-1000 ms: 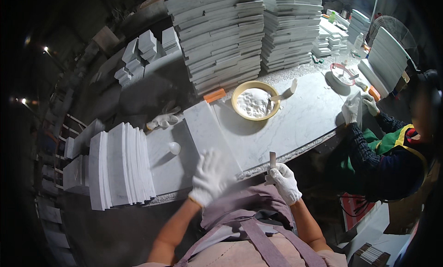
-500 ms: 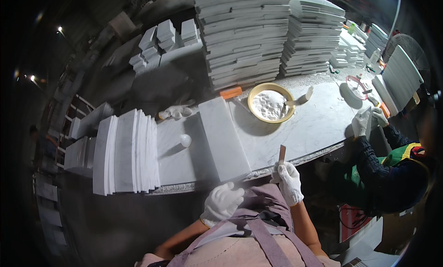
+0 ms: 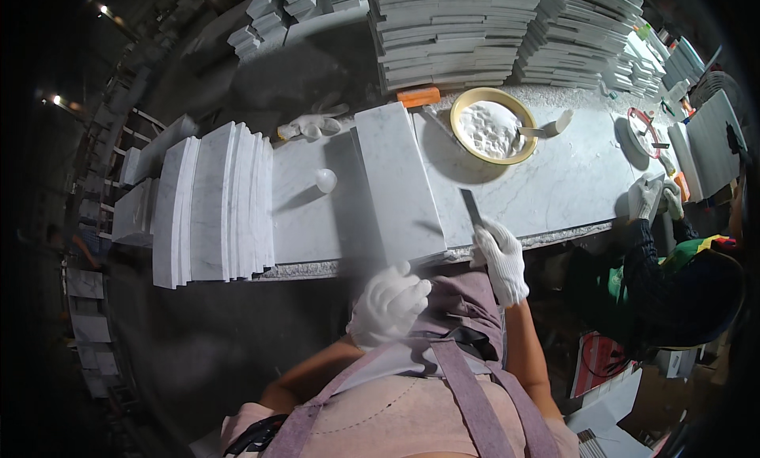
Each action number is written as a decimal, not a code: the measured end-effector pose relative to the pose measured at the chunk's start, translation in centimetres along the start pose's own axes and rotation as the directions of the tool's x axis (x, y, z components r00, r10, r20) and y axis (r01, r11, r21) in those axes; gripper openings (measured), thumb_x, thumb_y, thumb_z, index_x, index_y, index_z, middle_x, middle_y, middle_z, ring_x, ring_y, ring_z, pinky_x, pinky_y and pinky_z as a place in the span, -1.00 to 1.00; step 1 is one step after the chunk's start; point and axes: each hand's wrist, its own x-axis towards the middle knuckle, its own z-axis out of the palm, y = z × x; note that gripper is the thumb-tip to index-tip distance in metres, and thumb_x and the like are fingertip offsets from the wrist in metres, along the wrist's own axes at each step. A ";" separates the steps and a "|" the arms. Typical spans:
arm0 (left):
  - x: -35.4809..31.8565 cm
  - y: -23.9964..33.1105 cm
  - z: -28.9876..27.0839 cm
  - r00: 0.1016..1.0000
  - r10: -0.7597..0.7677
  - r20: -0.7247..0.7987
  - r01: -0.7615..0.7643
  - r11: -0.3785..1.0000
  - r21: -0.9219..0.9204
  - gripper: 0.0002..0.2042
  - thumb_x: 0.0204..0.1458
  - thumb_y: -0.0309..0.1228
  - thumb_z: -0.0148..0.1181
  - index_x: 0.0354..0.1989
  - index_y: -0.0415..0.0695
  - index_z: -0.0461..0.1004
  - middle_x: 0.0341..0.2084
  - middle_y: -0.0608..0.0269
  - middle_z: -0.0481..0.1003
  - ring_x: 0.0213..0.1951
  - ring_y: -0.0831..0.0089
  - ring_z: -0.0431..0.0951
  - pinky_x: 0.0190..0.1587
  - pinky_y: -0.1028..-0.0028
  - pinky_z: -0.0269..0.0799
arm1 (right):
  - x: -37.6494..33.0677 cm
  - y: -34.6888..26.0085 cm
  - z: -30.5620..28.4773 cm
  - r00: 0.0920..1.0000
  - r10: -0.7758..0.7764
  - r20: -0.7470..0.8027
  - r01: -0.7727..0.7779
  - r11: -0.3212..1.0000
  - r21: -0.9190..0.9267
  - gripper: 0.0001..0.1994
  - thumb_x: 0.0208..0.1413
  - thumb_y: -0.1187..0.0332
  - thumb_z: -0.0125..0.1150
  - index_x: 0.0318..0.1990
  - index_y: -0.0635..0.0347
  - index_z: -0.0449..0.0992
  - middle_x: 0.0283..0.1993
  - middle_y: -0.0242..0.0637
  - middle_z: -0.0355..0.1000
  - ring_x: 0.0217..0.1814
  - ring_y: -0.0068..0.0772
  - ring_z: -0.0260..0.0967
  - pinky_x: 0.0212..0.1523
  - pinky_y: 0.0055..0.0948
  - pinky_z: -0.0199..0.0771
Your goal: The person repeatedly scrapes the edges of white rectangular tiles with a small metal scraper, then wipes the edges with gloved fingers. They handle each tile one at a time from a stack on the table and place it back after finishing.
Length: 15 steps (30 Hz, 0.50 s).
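In the head view we set our clock face on the single slab (image 3: 400,181) lying flat at the middle. It rests on the tabletop (image 3: 554,181) with its near end at the front edge, presumably so that its upper face is within easy reach of us.

Our gloved right hand (image 3: 500,260) is at 4 o'clock, its fingers closed round the near end of a narrow flat blade (image 3: 470,208). The blade points towards 11 o'clock, clear of the glove, a hold that seems to leave most of its length free. Our gloved left hand (image 3: 392,304) is at 6 o'clock, in front of the apron (image 3: 461,301), fingers half curled and apart; we see nothing in it, and it looks apart from the slab.

At 2 o'clock a yellow bowl (image 3: 507,160) holds dimpled white material, and a spatula (image 3: 532,132) lies across its rim, probably to keep the grip clean. At 9 o'clock is a small white rounded object (image 3: 325,180) whose use we cannot tell; beyond it, upright slabs (image 3: 212,205) lean face to face, perhaps to save room. Loose gloves (image 3: 311,126) lie at 10 o'clock, and an orange block (image 3: 418,96) at 12, before the tall stacks (image 3: 451,42). A co-worker's gloved hands (image 3: 645,197) are at 3 o'clock.
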 end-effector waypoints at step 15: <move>0.9 -0.7 1.3 0.996 -0.093 -0.006 0.093 0.986 0.142 -0.68 0.07 -0.45 0.41 0.04 -0.06 0.67 0.03 0.23 0.58 0.10 0.21 0.60 0.24 0.09 0.54 | 10.9 -6.7 6.6 0.759 -0.361 0.541 0.645 0.306 -0.700 -0.67 0.34 0.23 0.23 0.20 -0.19 0.68 -0.06 -0.16 0.59 -0.08 -0.04 0.62 -0.11 -0.11 0.63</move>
